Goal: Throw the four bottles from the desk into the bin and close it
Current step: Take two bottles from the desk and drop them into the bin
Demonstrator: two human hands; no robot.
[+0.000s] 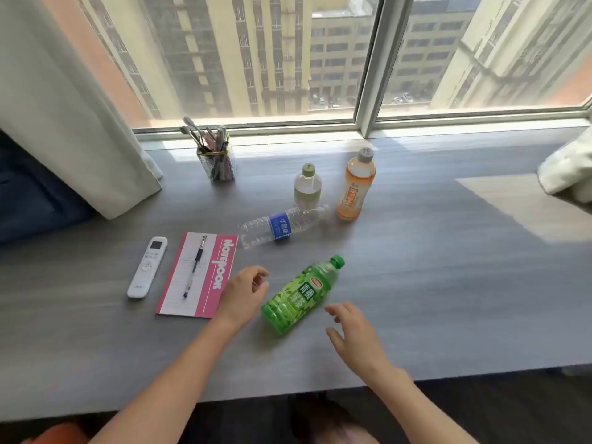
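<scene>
Flanking the lying green plastic tea bottle point(301, 294) on the grey wooden desk point(416, 283): left hand point(245, 291) loosely curled, right hand point(355, 334) spread, both empty, seemingly poised for grabbing it first as nearest; bin unseen.

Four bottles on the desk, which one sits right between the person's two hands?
The green bottle, lying on its side, nearest the desk's front edge, between the left hand and right hand. The other three sit farther back toward the window.
</scene>
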